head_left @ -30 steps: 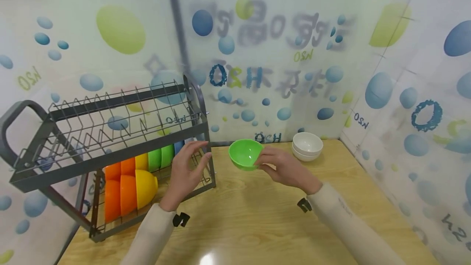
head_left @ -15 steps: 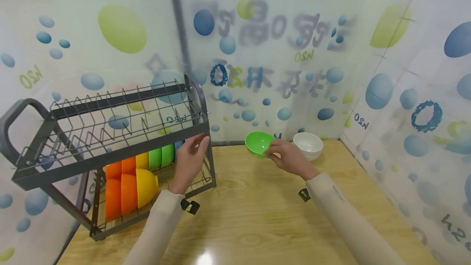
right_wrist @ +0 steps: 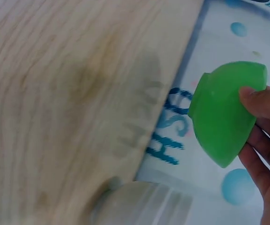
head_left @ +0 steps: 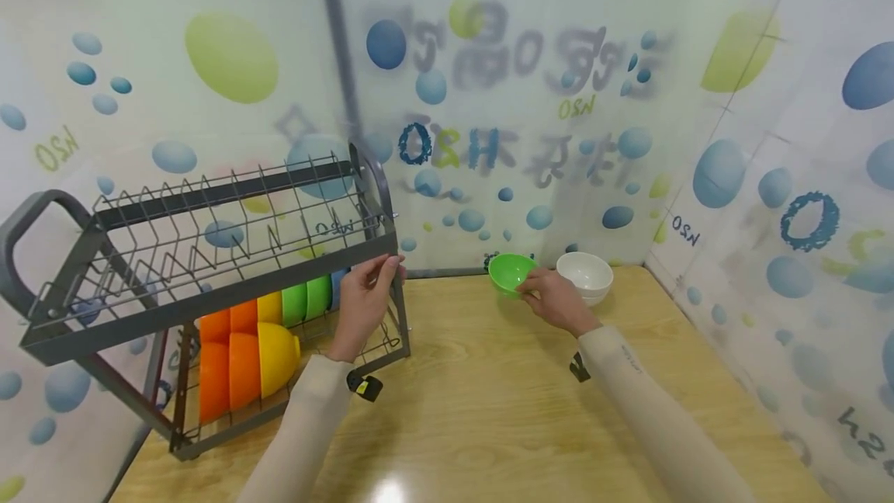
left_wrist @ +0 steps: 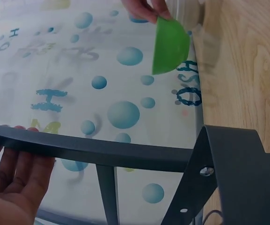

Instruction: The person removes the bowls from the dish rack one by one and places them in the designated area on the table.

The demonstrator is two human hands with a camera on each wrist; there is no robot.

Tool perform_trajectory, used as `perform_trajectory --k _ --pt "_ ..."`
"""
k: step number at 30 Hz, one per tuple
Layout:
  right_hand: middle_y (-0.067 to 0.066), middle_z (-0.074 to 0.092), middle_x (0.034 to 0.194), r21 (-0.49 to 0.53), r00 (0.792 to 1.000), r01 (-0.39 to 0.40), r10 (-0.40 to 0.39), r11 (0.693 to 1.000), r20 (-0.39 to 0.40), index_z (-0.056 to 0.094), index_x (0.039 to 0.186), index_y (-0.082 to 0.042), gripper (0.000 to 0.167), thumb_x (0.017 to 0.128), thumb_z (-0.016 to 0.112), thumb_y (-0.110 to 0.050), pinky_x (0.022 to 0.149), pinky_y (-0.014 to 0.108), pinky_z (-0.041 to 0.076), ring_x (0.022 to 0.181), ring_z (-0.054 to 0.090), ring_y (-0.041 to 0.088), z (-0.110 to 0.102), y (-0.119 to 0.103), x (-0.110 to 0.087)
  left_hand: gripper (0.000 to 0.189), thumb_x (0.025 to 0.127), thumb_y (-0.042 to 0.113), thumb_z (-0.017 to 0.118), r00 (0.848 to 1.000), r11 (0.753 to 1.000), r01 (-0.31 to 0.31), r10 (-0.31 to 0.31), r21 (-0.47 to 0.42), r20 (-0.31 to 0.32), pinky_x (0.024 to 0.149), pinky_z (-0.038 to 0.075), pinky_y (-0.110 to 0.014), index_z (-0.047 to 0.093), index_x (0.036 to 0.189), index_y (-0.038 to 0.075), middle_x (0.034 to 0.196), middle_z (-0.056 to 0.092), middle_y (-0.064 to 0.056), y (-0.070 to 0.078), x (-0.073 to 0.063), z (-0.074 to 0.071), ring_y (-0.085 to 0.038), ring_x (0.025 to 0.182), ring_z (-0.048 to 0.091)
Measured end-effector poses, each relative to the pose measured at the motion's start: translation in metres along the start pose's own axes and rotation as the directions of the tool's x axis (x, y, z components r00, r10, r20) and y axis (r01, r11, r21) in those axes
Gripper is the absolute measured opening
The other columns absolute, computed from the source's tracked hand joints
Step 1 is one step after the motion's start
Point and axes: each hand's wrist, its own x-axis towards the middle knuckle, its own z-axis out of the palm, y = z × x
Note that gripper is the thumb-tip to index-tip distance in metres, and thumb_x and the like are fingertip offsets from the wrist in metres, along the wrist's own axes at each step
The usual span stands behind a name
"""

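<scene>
The right hand (head_left: 557,303) pinches the green bowl (head_left: 508,273) aloft beside the white bowls (head_left: 585,273) — not yet set down, it seems — while the left hand (head_left: 362,303) grips the rack (head_left: 209,295), coloured bowls (head_left: 243,367) already in it.

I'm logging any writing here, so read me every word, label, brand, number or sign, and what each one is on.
"O2H", seemingly mirrored "H2O", in several places: patterned wall sheeting.
Large grey characters across that sheeting: too blurred to read.
Small lettering on the right sleeve: too small to read.
Green bowl: none visible.
</scene>
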Motion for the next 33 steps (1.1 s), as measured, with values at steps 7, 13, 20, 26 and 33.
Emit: perform_trajectory --k 7,13,20,26,33 --pt "0.009 0.076 0.098 -0.053 0.997 -0.071 0.073 0.996 0.039 0.082 0.098 -0.007 0.011 0.088 0.077 -0.007 0.087 0.046 0.059 0.095 0.071 0.028 0.017 0.016 -0.006 0.040 0.105 0.045 0.056 1.000 1.000 0.005 -0.005 0.031 0.000 0.086 0.057 -0.020 0.074 0.117 0.011 0.100 0.076 -0.008 -0.003 -0.001 0.000 -0.017 0.094 0.073" --pt "0.010 0.076 0.098 -0.089 0.996 -0.090 0.091 0.992 0.013 0.081 0.097 -0.007 0.012 0.086 0.078 -0.007 0.088 0.045 0.059 0.095 0.072 0.028 0.030 0.028 -0.014 0.040 0.105 0.044 0.056 1.000 0.999 0.014 -0.013 0.048 -0.008 0.093 0.059 -0.037 0.074 0.118 0.011 0.102 0.077 -0.010 0.000 -0.001 0.002 -0.020 0.096 0.073" --pt "0.011 0.077 0.102 -0.087 0.996 -0.080 0.084 0.993 0.034 0.081 0.099 -0.008 0.014 0.086 0.079 -0.006 0.094 0.047 0.058 0.101 0.072 0.030 0.035 0.033 -0.018 0.033 0.106 0.035 0.058 0.999 0.998 0.014 -0.012 0.057 -0.032 0.088 0.056 -0.023 0.074 0.117 0.008 0.102 0.077 -0.013 -0.001 -0.001 0.003 -0.024 0.097 0.073" --pt "0.013 0.077 0.106 -0.054 0.991 -0.115 0.118 0.992 0.057 0.080 0.103 -0.005 0.016 0.087 0.075 -0.002 0.100 0.048 0.056 0.107 0.071 0.032 0.033 0.032 -0.018 0.030 0.107 0.025 0.056 0.999 0.998 0.018 -0.015 0.062 -0.039 0.084 0.049 -0.011 0.072 0.119 0.002 0.103 0.076 -0.019 0.004 0.000 0.005 -0.032 0.099 0.073" --pt "0.013 0.077 0.107 -0.048 0.990 -0.112 0.116 0.992 0.075 0.080 0.104 -0.004 0.018 0.088 0.073 0.000 0.100 0.049 0.056 0.108 0.070 0.033 0.030 0.030 -0.020 0.028 0.108 0.018 0.055 1.000 0.998 0.013 -0.012 0.058 -0.026 0.082 0.048 -0.010 0.070 0.118 -0.004 0.103 0.074 -0.024 0.032 -0.009 0.004 -0.037 0.097 0.072"
